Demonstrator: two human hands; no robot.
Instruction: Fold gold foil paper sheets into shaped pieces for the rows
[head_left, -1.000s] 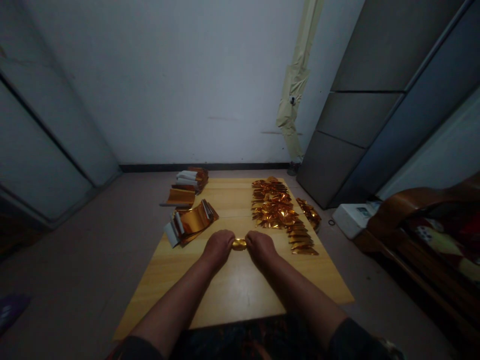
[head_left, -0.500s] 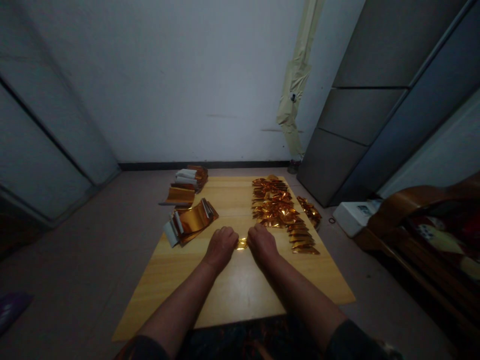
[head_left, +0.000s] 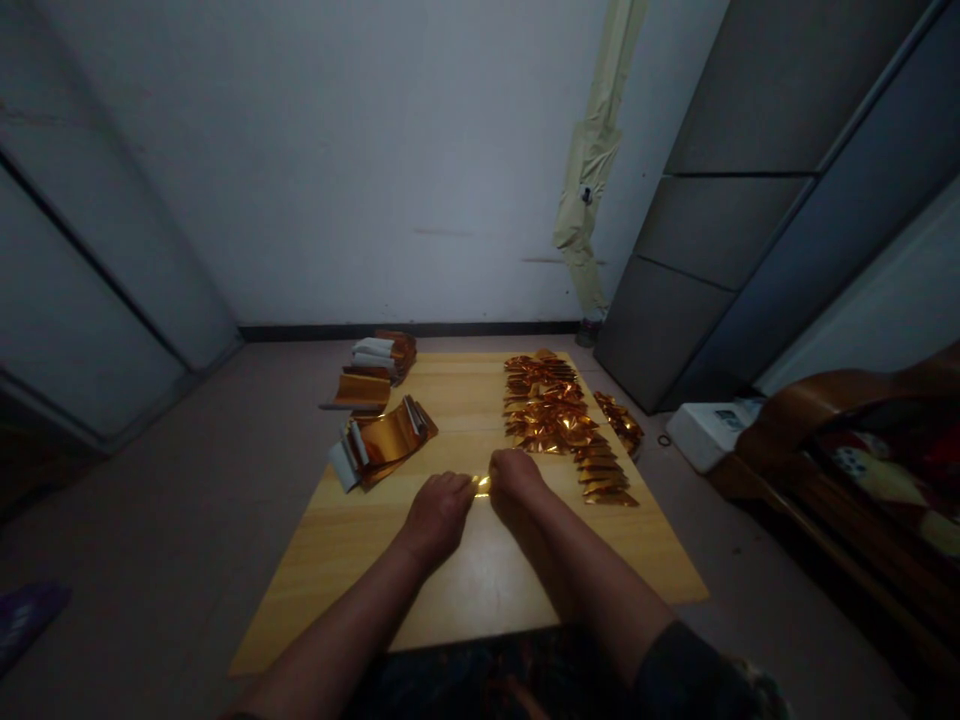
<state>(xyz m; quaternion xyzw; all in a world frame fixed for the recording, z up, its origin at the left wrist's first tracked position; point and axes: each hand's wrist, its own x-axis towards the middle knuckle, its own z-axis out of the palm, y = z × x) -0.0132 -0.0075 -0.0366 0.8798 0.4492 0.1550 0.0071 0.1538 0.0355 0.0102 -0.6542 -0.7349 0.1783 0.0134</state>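
Observation:
A small piece of gold foil paper (head_left: 482, 486) lies on the low wooden board (head_left: 480, 580) between my two hands. My left hand (head_left: 439, 507) has its fingers curled and pinches the foil's left end. My right hand (head_left: 514, 477) is closed over the foil's right end and hides most of it. Only a sliver of gold shows between the fingers.
Stacks of flat gold foil sheets (head_left: 381, 440) sit at the board's left, with more stacks (head_left: 375, 362) behind. A heap of folded gold pieces (head_left: 559, 415) covers the right side, and a row of them (head_left: 604, 480) runs toward me. A dark cabinet (head_left: 750, 220) stands right.
My hands have closed in on the foil piece. It showed as a rounded gold shape between them a second ago; now it is nearly covered. My left hand has drawn slightly back toward me.

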